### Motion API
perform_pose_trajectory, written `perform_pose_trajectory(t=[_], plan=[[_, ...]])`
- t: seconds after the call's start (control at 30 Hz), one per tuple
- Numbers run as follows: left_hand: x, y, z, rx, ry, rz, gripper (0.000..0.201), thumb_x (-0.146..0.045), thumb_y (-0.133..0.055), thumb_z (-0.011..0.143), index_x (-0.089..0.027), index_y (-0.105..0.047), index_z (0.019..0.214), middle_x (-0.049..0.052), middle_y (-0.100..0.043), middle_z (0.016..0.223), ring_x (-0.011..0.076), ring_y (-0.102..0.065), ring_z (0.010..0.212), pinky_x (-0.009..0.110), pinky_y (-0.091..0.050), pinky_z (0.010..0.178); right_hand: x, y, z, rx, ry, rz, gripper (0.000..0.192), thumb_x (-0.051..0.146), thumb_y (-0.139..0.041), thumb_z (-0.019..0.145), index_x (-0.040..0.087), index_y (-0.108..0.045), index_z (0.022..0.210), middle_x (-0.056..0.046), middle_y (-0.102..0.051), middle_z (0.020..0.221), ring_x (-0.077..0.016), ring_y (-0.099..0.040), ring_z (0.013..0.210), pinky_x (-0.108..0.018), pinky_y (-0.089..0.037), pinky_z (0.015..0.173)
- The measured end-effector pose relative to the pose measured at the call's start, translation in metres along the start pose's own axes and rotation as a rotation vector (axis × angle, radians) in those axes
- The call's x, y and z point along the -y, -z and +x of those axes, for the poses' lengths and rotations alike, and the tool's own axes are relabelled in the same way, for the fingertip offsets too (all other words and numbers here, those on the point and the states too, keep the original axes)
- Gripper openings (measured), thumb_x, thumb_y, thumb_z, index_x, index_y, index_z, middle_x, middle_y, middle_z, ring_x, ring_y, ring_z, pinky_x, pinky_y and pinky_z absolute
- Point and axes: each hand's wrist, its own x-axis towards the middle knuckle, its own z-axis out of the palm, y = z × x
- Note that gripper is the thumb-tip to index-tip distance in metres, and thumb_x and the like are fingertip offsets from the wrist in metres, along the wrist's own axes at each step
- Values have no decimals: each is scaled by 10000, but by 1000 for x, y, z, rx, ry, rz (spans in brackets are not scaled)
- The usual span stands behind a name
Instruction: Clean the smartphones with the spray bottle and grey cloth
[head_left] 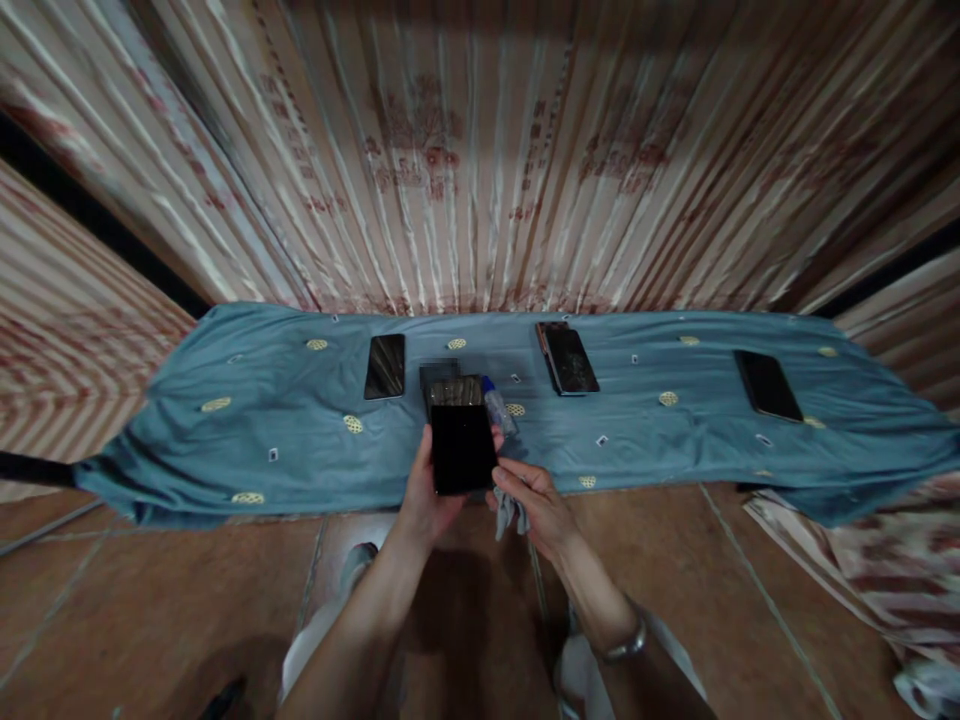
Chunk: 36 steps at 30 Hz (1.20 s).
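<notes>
One black-screened tablet [464, 450] is over the near edge of the blue sheet [300, 455], the left hand [424, 500] curled around it; by that edge the right hand [541, 508] pinches a grey cloth [509, 512], fingertips together. Loosened left fingers could drop the tablet.

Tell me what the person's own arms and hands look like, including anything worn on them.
The left hand and right hand are human, each grip gloveless. No sleeve shows on the left forearm or right forearm. A shiny, silver-coloured band circles the right forearm; whether bracelet or watch strap is unclear. No cables or markings are visible.
</notes>
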Motion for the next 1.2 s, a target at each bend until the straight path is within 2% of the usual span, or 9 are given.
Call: perform_pose_trajectory(t=[0.17, 0.3, 0.4, 0.53, 0.63, 0.77, 0.87, 0.97, 1.2], plan=[[0, 2, -11, -55, -30, 53, 676, -521, -236, 990, -13, -599, 1249, 179, -758, 1006, 261, -718, 969, 401, -493, 983, 4, 13, -2, 67, 58, -282, 396, 564, -714, 737, 170, -713, 769, 24, -620, 591, -92, -534, 523, -200, -401, 499], [3, 8, -19, -84, -79, 97, 632, -520, -297, 982, -32, -642, 1189, 179, -757, 997, 254, -726, 910, 407, -526, 933, 11, 27, 0, -180, 246, -398, 349, 467, -729, 730, 198, -738, 954, -43, -752, 892, -183, -664, 821, -285, -517, 704], [9, 12, -25, -63, -68, 138, 615, -526, -298, 981, -63, -658, 1165, 166, -760, 986, 247, -727, 881, 419, -554, 882, 11, 28, -2, -331, 329, -195, 370, 343, -720, 695, 214, -708, 1042, -42, -753, 1014, -192, -681, 882, -313, -544, 756], [20, 14, -31, -53, -7, 173, 667, -542, -241, 983, -52, -682, 1087, 171, -763, 933, 240, -731, 815, 398, -588, 782, 12, 21, -9, -249, 291, 158, 381, 260, -678, 657, 210, -698, 1035, -30, -756, 1034, -198, -687, 992, -343, -558, 860], [31, 15, -33, -33, 24, 195, 673, -541, -242, 982, -41, -673, 1113, 184, -760, 940, 244, -732, 793, 378, -590, 730, 15, 19, -13, -231, 283, 181, 397, 342, -658, 737, 236, -664, 1120, -14, -756, 1017, -192, -705, 916, -380, -582, 837], [42, 13, -38, -57, 87, 209, 668, -545, -265, 977, -42, -687, 1104, 174, -764, 891, 241, -727, 760, 367, -578, 724, 11, 15, -20, -256, 453, -308, 475, 432, -492, 919, 258, -525, 1359, -50, -669, 1263, -210, -669, 1068, -411, -542, 939], [45, 10, -42, -116, 80, 194, 617, -512, -280, 988, -74, -677, 1163, 143, -770, 940, 244, -725, 888, 364, -545, 854, 2, 4, -30, -156, 640, -883, 482, 371, -387, 984, 238, -440, 1445, -73, -439, 1520, -230, -404, 1401, -480, -321, 1158], [43, 10, -43, -116, 26, 145, 578, -527, -330, 975, -127, -635, 1261, 115, -737, 1140, 253, -654, 1128, 365, -452, 1021, -6, -8, -43, -2, 736, -1319, 539, 341, -397, 989, 197, -334, 1504, -98, -296, 1594, -250, -168, 1501, -566, -132, 1203], [36, 12, -46, -107, 1, 125, 617, -546, -300, 974, -118, -620, 1282, 112, -723, 1182, 268, -587, 1237, 388, -346, 1125, -8, -7, -54, 115, 836, -1514, 662, 350, -397, 990, 172, -112, 1561, -132, -232, 1613, -249, -87, 1514, -549, -216, 1192]])
